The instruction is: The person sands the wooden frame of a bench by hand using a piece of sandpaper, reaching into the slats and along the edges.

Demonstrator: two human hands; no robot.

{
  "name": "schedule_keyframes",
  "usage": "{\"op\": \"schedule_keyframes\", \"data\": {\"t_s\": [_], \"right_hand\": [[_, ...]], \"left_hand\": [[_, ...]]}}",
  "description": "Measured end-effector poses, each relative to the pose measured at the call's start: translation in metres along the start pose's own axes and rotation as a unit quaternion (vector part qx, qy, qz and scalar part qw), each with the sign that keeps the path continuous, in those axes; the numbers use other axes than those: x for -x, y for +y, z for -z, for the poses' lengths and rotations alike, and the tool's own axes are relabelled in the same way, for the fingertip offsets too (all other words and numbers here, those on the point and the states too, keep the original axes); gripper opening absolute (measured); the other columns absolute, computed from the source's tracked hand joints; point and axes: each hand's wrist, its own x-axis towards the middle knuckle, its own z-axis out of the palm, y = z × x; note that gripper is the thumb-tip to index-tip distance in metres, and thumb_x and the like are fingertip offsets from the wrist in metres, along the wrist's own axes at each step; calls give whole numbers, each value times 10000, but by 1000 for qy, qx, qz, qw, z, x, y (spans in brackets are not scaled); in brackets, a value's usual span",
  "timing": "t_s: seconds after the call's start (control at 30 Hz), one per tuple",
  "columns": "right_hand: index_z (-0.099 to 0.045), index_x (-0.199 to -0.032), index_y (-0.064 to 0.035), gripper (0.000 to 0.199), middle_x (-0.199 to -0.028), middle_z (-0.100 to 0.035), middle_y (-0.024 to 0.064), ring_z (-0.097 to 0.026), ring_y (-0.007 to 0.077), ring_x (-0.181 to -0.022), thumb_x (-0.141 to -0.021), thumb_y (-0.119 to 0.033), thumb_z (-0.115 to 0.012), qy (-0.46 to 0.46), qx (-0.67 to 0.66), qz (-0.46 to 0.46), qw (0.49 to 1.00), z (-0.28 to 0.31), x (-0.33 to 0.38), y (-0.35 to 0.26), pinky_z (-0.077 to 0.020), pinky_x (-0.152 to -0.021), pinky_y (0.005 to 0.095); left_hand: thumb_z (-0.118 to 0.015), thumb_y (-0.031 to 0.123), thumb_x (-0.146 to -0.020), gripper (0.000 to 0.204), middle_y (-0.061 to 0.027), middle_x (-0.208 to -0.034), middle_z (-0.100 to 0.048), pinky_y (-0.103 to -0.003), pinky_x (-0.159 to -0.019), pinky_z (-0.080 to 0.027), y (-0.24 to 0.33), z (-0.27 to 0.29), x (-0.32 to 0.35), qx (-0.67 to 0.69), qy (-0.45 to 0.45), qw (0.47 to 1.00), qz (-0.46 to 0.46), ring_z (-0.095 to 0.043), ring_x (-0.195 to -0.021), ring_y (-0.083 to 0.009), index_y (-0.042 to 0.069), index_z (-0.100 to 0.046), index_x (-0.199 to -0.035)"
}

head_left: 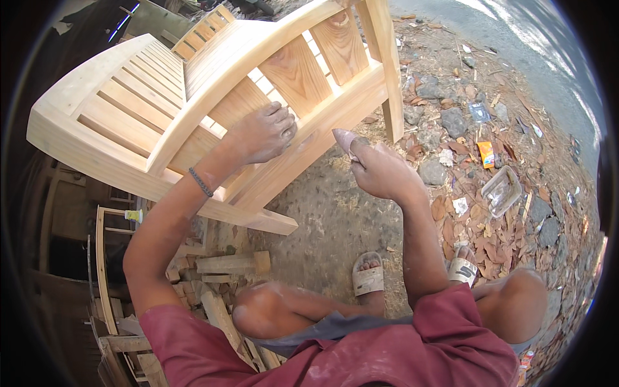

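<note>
A pale, unpainted wooden bench (367,97) with a slatted side and a curved top rail stands tilted in front of me. My left hand (263,134) rests against its slats and lower rail, fingers curled in; whatever may be inside them is hidden. Just off the rail, my right hand (385,169) pinches a folded, dusty grey-pink piece of sandpaper (345,138) with its pointed corner toward the bench. Pale dust coats the fingers of both hands.
Wood offcuts (225,264) lie piled at lower left beside a thin wooden frame (102,271). To the right, stones (454,121), dry leaves, an orange packet (485,155) and a clear plastic tray (501,191) litter the ground. A paved road (516,45) runs beyond.
</note>
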Motion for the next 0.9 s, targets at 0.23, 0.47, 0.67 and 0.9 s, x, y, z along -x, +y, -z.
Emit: {"op": "schedule_keyframes", "data": {"t_s": [0.23, 0.47, 0.67, 0.9], "right_hand": [[-508, -1411, -135, 507, -973, -680, 277, -650, 461, -958, -905, -148, -474, 22, 14, 21, 999, -3, -5, -4, -495, -874, 553], [-522, -1406, -143, 494, -983, -682, 282, -648, 460, -972, -914, -162, -493, 53, 15, 29, 998, -13, -4, 4, -498, -884, 538], [-518, -1402, -126, 484, -989, -671, 286, -640, 463, -971, -921, -177, -505, 63, -30, 26, 997, -7, -5, 9, -492, -877, 528], [-540, -1406, -51, 420, -1255, -660, 219, -641, 370, -1172, -996, -138, -529, 79, -112, 22, 990, -6, -11, -24, -475, -985, 379]], "left_hand": [[-566, 168, -867, 278, -98, -1109, -638, -348, -1062, -429, -25, 57, 2, -180, -61, 979, 74, -573, -1131, -247, -6, -682, -1050], [-474, 399, -980, 468, -98, -1084, -625, -401, -1094, -363, 10, 72, -32, -277, -251, 912, 169, -557, -1102, -268, -5, -691, -1071], [-485, 426, -979, 503, -143, -980, -664, -426, -1074, -375, 10, 29, -32, -38, -200, 969, 141, -584, -1039, -291, -19, -702, -1065], [-558, 329, -948, 394, -149, -1016, -699, -429, -1049, -428, 45, -6, -5, 32, -7, 986, 165, -606, -1091, -286, -25, -693, -1055]]}}
